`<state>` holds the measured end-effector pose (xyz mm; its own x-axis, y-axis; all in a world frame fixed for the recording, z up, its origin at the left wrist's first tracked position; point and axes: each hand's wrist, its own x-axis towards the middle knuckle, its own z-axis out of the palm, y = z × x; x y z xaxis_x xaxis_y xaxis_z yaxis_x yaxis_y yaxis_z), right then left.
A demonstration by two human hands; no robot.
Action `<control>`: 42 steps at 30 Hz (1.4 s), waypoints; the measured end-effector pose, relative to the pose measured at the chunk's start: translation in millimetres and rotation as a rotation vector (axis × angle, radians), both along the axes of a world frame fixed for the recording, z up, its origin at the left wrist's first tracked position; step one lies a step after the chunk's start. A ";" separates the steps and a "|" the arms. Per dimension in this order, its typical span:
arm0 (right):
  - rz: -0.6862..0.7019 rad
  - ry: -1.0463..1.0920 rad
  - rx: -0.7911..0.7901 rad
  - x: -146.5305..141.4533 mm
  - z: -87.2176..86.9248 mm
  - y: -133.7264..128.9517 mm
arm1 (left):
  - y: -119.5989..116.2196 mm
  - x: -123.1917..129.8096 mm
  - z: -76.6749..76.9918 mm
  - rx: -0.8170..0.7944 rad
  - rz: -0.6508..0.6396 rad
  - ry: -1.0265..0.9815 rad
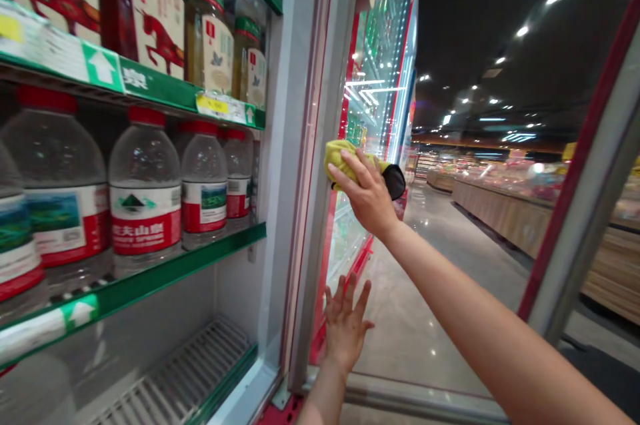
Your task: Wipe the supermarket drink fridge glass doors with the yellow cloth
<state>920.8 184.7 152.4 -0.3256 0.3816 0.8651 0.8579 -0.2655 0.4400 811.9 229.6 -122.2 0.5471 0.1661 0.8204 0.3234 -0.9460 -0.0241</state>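
My right hand point(366, 195) presses a yellow-green cloth point(341, 153) with a dark patch at its right end against the glass door point(430, 318), near the door's hinge-side frame. Lower down, my left hand point(346, 325) is spread with its fingers apart and pointing up, at or near the same glass, and it holds nothing. To the left of both hands stands the grey upright frame point(320, 145) of the open fridge.
Fridge shelves at the left hold water bottles point(145, 205) with red caps and, above, tea bottles point(213, 45). A slatted rack point(200, 372) lies at the bottom. Through the glass show another cooler point(375, 78) and wooden display counters point(505, 212).
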 end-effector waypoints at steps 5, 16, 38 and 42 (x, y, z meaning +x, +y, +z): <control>0.022 -0.055 -0.157 -16.5 -19.6 8.1 | 0.8 2.6 -0.4 0.001 0.005 0.010; -0.120 0.108 0.038 9.5 -35.5 -21.2 | -2.8 -1.7 13.3 0.062 0.026 -0.071; -0.299 0.540 0.280 37.1 -233.0 -114.3 | 82.4 -55.3 147.6 0.293 -0.180 0.114; -0.311 0.596 0.376 29.3 -230.6 -94.5 | 85.2 -51.1 147.7 0.312 -0.192 0.100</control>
<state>950.1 90.2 -78.1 0.3107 0.0253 0.9502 0.7829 -0.5738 -0.2407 760.7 314.8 25.6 0.6240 -0.1972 0.7562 0.1219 -0.9312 -0.3435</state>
